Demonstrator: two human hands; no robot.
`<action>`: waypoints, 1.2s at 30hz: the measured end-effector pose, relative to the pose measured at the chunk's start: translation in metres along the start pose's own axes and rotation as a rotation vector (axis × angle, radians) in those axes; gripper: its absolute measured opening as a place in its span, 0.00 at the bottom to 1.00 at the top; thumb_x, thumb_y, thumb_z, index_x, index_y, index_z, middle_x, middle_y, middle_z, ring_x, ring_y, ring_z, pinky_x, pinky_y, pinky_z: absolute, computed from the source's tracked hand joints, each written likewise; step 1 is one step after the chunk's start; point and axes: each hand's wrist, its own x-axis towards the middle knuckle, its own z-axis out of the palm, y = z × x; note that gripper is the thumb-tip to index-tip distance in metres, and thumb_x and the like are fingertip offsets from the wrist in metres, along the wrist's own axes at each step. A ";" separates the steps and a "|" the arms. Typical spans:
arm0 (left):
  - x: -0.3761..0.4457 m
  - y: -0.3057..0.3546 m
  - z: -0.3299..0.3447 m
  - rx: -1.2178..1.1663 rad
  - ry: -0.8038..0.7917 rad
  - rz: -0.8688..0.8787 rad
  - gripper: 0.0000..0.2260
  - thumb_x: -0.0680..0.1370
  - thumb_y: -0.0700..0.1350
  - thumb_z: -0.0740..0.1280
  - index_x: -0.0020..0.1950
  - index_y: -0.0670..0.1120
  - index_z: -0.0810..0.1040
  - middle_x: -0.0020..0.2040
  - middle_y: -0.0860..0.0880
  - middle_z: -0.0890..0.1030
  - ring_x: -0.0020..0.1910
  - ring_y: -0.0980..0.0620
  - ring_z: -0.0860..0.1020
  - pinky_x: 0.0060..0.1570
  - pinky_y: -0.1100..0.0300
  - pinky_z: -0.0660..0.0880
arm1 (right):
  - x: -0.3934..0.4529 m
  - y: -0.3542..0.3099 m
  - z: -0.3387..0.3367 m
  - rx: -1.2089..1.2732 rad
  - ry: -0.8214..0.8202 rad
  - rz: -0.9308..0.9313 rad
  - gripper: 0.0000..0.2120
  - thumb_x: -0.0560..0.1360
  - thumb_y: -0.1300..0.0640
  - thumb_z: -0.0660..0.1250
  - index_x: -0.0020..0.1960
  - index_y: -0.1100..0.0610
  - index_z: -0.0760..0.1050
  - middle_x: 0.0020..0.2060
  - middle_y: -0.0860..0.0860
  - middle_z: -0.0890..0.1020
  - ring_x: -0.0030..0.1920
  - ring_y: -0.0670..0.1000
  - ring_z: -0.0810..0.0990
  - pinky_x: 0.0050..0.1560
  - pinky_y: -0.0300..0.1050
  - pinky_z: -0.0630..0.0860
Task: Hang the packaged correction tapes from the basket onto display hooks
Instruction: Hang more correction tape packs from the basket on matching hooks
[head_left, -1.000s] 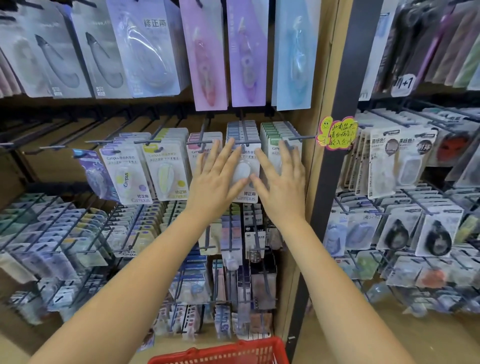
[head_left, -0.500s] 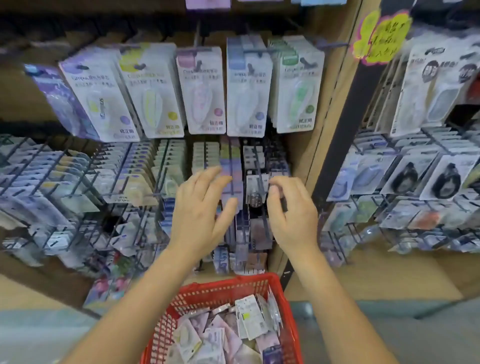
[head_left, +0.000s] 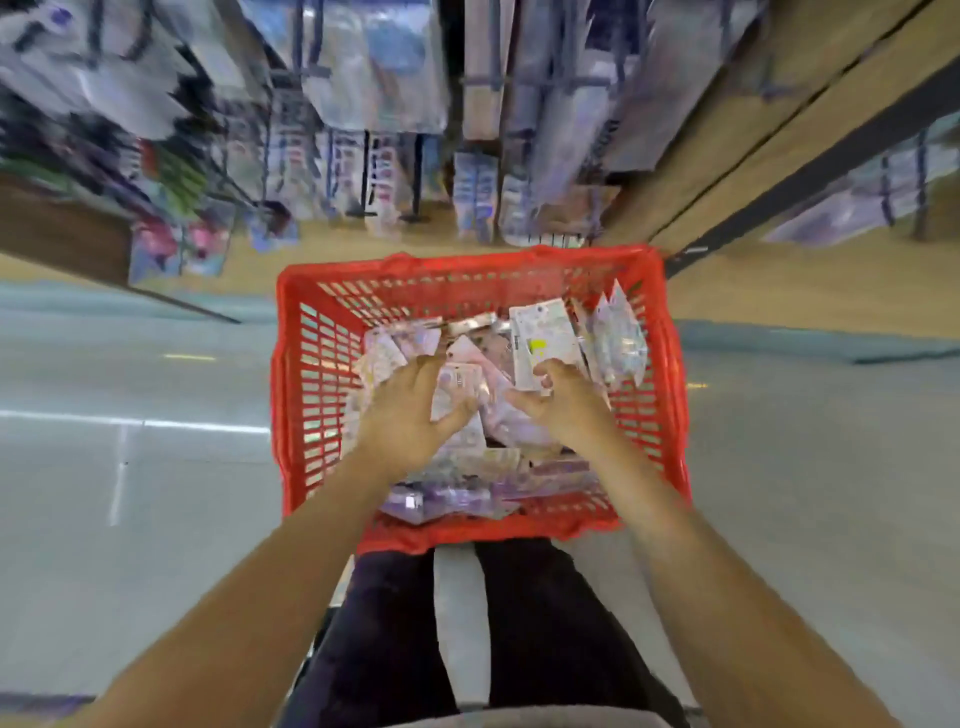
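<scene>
Having left hooks, both hands were lowered into red plastic mesh basket (head_left: 311, 374): left hand (head_left: 410, 410) curled round white packaged correction tape (head_left: 457, 389), right hand (head_left: 563, 400) fingers part-curled, grasp unclear; next pick was judged underway.

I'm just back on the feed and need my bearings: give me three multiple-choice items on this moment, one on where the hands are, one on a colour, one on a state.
1. Where are both hands?
A. Over the packets inside the basket
B. Flat on the display hooks
C. On the floor beside the basket

2. What colour is the basket?
A. Blue
B. Red
C. Grey

3. How full is the basket?
A. Bare
B. Holding one packet
C. Holding many loose packets

Key:
1 A: the left hand and right hand are down among the packets.
2 B: the basket has red lattice walls.
3 C: packets lie piled across its bottom.
</scene>
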 end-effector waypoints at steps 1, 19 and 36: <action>-0.002 -0.009 0.010 -0.034 -0.045 -0.052 0.41 0.74 0.71 0.57 0.77 0.44 0.70 0.70 0.42 0.77 0.68 0.40 0.75 0.65 0.45 0.72 | 0.004 0.006 0.009 0.029 -0.025 0.026 0.32 0.77 0.41 0.71 0.72 0.60 0.69 0.68 0.58 0.75 0.65 0.57 0.77 0.55 0.44 0.70; -0.002 -0.074 0.052 -0.151 0.293 -0.293 0.42 0.75 0.66 0.68 0.78 0.38 0.65 0.72 0.34 0.70 0.71 0.36 0.68 0.68 0.44 0.68 | 0.058 -0.013 0.053 -0.483 0.111 -0.192 0.33 0.77 0.34 0.65 0.69 0.59 0.69 0.58 0.57 0.80 0.57 0.59 0.80 0.51 0.50 0.72; 0.029 -0.073 0.045 -0.490 0.146 -0.509 0.17 0.77 0.57 0.74 0.60 0.52 0.73 0.46 0.55 0.75 0.53 0.44 0.76 0.64 0.38 0.73 | 0.075 -0.015 0.063 0.290 -0.143 0.019 0.46 0.70 0.49 0.80 0.81 0.48 0.58 0.65 0.43 0.72 0.64 0.47 0.71 0.61 0.42 0.67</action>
